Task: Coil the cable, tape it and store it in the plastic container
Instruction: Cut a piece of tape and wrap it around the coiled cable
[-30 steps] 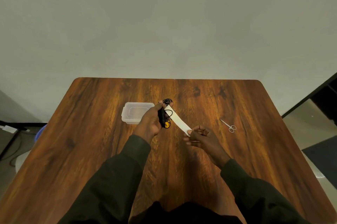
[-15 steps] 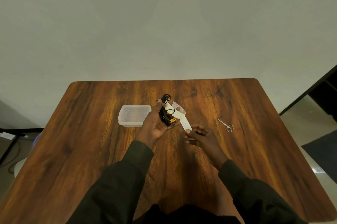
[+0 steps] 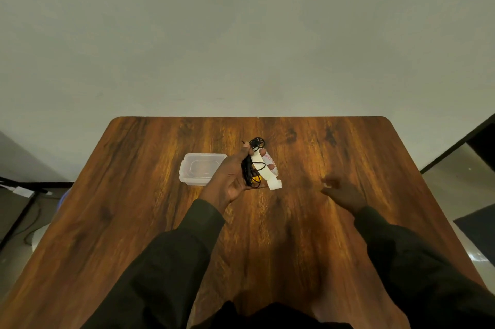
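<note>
While left hand (image 3: 232,178) grips coiled cable (image 3: 250,168) with tape (image 3: 263,168) draped across to bind it, blurred right hand (image 3: 341,190) reaches away, grip unclear; container (image 3: 187,176) just left.

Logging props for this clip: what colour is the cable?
Black, with a yellow bit near its lower end; the cable shows in the head view.
</note>
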